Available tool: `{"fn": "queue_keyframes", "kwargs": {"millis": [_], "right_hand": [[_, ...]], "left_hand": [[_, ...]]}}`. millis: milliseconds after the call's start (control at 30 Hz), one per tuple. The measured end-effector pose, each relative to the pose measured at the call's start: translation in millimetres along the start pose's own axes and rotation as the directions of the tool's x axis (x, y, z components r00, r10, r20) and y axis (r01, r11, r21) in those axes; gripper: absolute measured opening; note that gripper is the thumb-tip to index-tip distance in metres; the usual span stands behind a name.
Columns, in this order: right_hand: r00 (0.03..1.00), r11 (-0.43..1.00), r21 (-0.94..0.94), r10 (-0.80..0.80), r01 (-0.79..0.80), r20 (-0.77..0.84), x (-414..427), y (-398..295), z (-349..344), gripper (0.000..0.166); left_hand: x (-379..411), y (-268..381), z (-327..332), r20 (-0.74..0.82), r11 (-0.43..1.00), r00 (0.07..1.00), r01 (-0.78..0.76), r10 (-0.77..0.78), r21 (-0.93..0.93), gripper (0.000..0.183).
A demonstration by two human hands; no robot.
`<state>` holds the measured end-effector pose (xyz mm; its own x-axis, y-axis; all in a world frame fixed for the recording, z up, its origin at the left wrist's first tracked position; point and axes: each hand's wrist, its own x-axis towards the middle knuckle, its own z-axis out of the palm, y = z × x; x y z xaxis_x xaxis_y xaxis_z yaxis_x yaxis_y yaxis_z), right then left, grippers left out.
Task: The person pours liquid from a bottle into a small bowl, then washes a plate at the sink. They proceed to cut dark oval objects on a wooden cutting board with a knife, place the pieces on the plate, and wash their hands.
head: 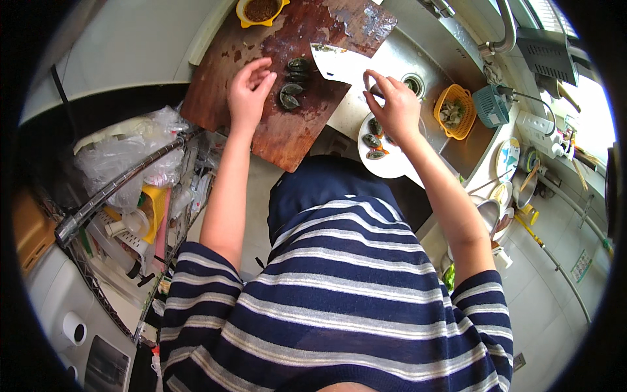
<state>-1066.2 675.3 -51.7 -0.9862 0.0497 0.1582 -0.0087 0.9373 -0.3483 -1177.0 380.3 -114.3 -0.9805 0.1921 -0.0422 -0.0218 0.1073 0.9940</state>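
Observation:
On the wooden cutting board (281,132) sit several dark egg pieces (289,101), which look like preserved egg. My left hand (249,93) hovers to their left, fingers parted and nothing in it. A broad cleaver blade (340,63) lies to the right of the pieces, reaching past the board's edge. My right hand (397,105) is over its dark handle (376,91), thumb and forefinger apart; any contact under the palm is hidden. Below that hand, a white plate (384,168) holds more dark egg pieces (371,140) with orange-red bits beside them.
A yellow-handled bowl of brown sauce (260,10) stands at the board's far end. The steel sink (426,59) holds an orange basket (459,130) with scraps; a blue-green basket (491,106) is beside it. A wire rack (132,169) with plastic bags stands left.

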Motion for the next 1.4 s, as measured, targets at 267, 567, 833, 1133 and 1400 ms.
{"fn": "queue_keyframes", "kwargs": {"millis": [267, 567, 833, 1133, 1400], "right_hand": [[0.916, 0.884, 0.279, 0.399, -0.375, -0.033, 3.4, -7.1, 41.9, 0.046], [0.906, 0.88, 0.251, 0.423, -0.403, -0.03, 12.9, -42.8, 59.1, 0.056], [0.92, 0.898, 0.262, 0.384, -0.353, -0.075, 27.7, -54.6, 72.3, 0.052], [0.939, 0.892, 0.336, 0.34, -0.303, -0.054, 19.5, -56.1, 68.6, 0.047], [0.765, 0.647, 0.619, 0.634, -0.446, -0.111, -38.6, 10.9, 5.8, 0.036]], "left_hand": [[-43.9, 15.5, 24.2, 0.027, 0.978, 0.991, 0.135, -0.132, -0.158, 0.038], [-49.7, 29.0, 38.4, 0.082, 0.996, 0.994, 0.071, -0.067, -0.056, 0.037], [-48.1, 19.8, 22.3, 0.053, 0.99, 0.996, 0.083, -0.077, -0.115, 0.039], [-44.1, 17.5, 15.9, 0.097, 0.981, 0.992, 0.093, -0.078, -0.169, 0.036], [-33.3, 39.0, 94.7, 0.277, 0.951, 0.959, 0.031, 0.059, -0.308, 0.022]]}}
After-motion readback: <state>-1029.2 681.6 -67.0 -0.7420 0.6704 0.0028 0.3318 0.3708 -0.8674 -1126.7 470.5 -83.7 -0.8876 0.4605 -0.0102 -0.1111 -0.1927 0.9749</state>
